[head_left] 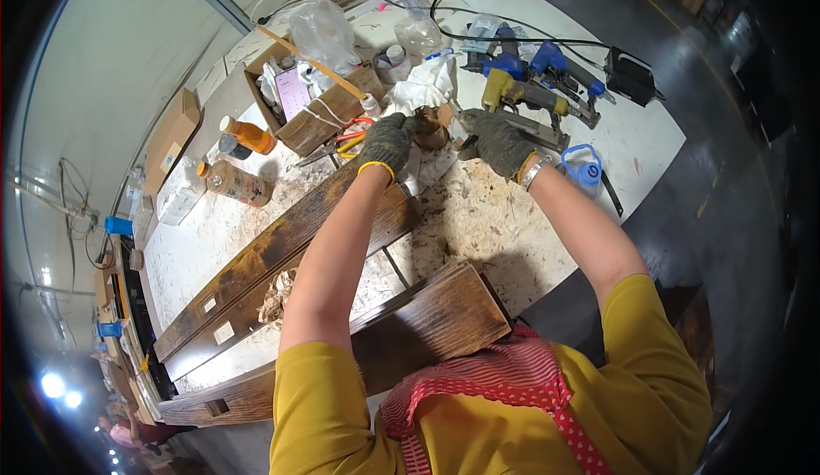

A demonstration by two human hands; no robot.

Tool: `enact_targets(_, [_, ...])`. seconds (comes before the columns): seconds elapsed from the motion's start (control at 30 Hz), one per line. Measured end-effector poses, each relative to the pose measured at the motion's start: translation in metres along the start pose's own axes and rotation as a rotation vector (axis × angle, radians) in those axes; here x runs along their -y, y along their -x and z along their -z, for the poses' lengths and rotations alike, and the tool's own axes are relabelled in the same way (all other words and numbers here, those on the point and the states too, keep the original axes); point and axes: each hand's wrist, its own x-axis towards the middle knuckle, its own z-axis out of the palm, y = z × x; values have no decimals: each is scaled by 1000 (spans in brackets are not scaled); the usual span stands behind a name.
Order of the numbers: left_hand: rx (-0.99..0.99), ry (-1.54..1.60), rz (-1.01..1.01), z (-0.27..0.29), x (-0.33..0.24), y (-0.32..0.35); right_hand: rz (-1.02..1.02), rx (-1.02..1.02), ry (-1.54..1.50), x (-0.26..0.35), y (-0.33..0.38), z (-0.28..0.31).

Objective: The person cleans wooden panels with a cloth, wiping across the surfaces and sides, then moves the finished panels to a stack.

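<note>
On the white, stained tabletop (pixel 641 133), your work seems to be in its middle, but how much is finished I cannot tell exactly. The far wooden piece (pixel 260 259) and the near wooden board (pixel 427 321) lie to the left and near side; both have dark brown colour, uneven on the far one. Neither seems to be handled now.

Your left hand (pixel 389 146) and right hand (pixel 497 143), both in dark gloves, are at the brown cup (pixel 430 135), which is between them on the far part of the tabletop. The left fingers are curved beside it, the right fingers are half bent; if they close on something, I cannot tell. What is left to do with this cup, I judge, is not visible.

Around you, the open carton (pixel 320 126) stands to the far left and limits the space of the left hand. The yellow nail gun (pixel 525 95) lies behind the right hand, quite near. The crumpled white cloth (pixel 427 82) fills the place just beyond the cup. Smaller, the yellow-handled pliers (pixel 350 144) are just beside the left hand, so they may catch your glove.
</note>
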Motion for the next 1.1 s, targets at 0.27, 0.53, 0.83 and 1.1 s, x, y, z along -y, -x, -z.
enact_targets(0.27, [94, 232, 257, -11, -11, -16, -159, -149, 101, 9, -16, 3])
enact_targets(0.53, [136, 93, 269, -13, -22, -22, -109, -39, 337, 18, -8, 30])
enact_targets(0.83, [169, 80, 255, 9, -10, -15, -421, -56, -394, 19, 95, 46])
enact_targets(1.1, [408, 315, 39, 133, -25, 96, -608, -111, -1067, 107, 230, 84])
